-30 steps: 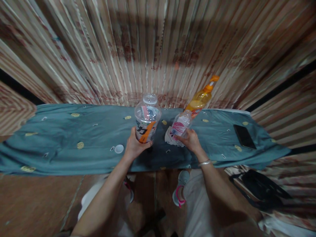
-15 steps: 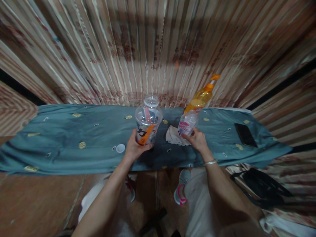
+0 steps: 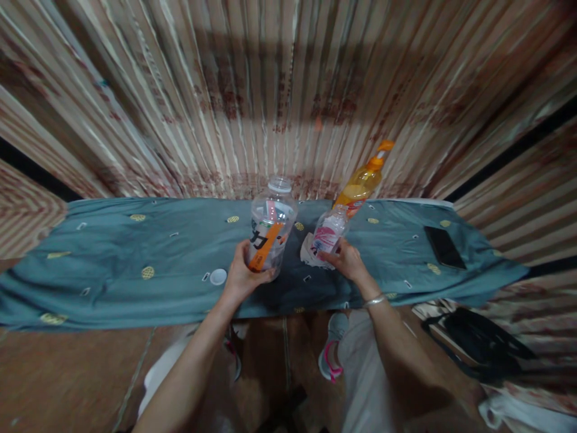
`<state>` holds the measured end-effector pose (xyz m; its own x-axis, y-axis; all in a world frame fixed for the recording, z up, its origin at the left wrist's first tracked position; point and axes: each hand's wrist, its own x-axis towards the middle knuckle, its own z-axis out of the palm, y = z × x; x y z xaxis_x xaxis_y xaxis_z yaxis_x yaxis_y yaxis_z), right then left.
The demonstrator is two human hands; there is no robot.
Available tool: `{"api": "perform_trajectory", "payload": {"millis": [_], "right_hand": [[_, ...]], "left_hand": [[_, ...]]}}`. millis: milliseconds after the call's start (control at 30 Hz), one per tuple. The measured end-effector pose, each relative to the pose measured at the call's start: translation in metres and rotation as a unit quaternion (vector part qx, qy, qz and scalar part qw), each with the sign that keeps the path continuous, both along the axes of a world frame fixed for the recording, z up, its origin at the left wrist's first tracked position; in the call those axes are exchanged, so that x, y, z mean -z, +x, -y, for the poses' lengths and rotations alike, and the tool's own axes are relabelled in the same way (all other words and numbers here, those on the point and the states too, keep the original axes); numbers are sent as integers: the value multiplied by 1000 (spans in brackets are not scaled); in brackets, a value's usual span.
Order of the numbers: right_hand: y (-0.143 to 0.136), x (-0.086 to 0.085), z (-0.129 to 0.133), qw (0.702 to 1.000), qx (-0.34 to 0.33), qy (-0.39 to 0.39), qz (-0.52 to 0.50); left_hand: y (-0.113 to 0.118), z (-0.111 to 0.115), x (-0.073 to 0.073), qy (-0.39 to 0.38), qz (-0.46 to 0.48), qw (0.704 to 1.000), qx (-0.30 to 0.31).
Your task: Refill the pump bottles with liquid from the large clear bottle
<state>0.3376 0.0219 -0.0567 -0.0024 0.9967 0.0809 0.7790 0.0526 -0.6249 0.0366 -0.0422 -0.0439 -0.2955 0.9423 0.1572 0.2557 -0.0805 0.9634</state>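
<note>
My left hand [image 3: 247,269] is closed around the lower part of a large clear plastic bottle [image 3: 273,215] with an orange and black label and an uncapped mouth. A smaller clear plastic bottle [image 3: 330,232] with a pink and white label is gripped low down by my right hand [image 3: 345,260]. It tilts slightly to the right. A crumpled whitish cloth [image 3: 309,252] lies on the table, partly hidden behind the small bottle. A round white cap [image 3: 219,276] rests on the tablecloth, left of my left hand.
Behind the small bottle stands an orange pump bottle [image 3: 362,183]. A black phone [image 3: 445,247] lies at the right of the patterned teal tablecloth [image 3: 108,252]. Pleated curtains [image 3: 270,90] hang along the table's far side. A dark bag [image 3: 480,343] sits low at the right.
The large bottle now stands more upright to my view. My right hand has shifted the small bottle left and slightly lower, over more of the cloth. The view has moved a little.
</note>
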Motion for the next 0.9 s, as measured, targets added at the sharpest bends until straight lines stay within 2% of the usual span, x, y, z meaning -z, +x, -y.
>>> {"api": "perform_trajectory", "payload": {"millis": [200, 333, 667, 800, 900], "right_hand": [[-4, -3, 2, 1000, 11, -6, 4], [-3, -3, 1, 1000, 8, -5, 6], [0, 1, 0, 999, 25, 16, -27], [4, 4, -1, 998, 44, 27, -20], [4, 6, -1, 999, 33, 28, -12]], "left_hand": [[-4, 10, -21, -37, 133, 988, 68], [-1, 19, -28, -58, 221, 969, 92], [0, 18, -35, -52, 335, 937, 83], [-2, 14, -31, -29, 357, 931, 72], [-4, 11, -27, -18, 371, 926, 64]]}}
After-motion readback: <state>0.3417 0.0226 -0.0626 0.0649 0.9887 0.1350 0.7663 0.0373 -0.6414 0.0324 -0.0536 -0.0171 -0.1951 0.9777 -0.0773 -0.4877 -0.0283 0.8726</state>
